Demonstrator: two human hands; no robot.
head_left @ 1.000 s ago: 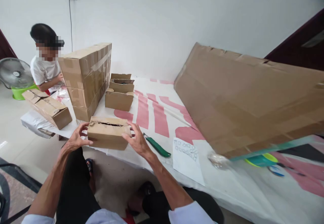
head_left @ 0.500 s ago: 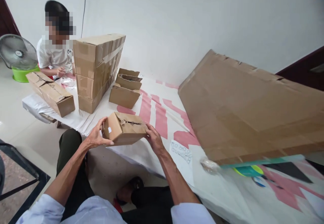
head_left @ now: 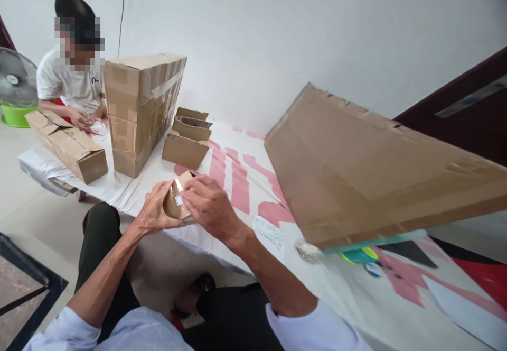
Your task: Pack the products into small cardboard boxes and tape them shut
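Observation:
A small cardboard box [head_left: 171,208] is held tilted above the table's front edge, its end face turned toward me. On that face are a small white-and-blue sticker [head_left: 179,200] and a shiny strip like clear tape. My left hand [head_left: 156,208] grips the box from the left, thumb underneath and fingers around its side. From the right, my right hand [head_left: 212,205] reaches across the box, its curled fingers on the end face beside the sticker. The right hand hides most of the box's top and right side.
Stacked taped cartons [head_left: 137,113] stand at left, with open-topped cardboard pieces [head_left: 186,147] beside them. Closed boxes [head_left: 75,147] lie nearer a co-worker [head_left: 73,86]. A large cardboard sheet [head_left: 368,176] leans at right above a tape roll [head_left: 360,256]. A marked paper [head_left: 269,234] lies on the cloth.
The box has turned so its end faces me. My right hand has left the box's far right end and moved left onto the end face. The view has shifted slightly right.

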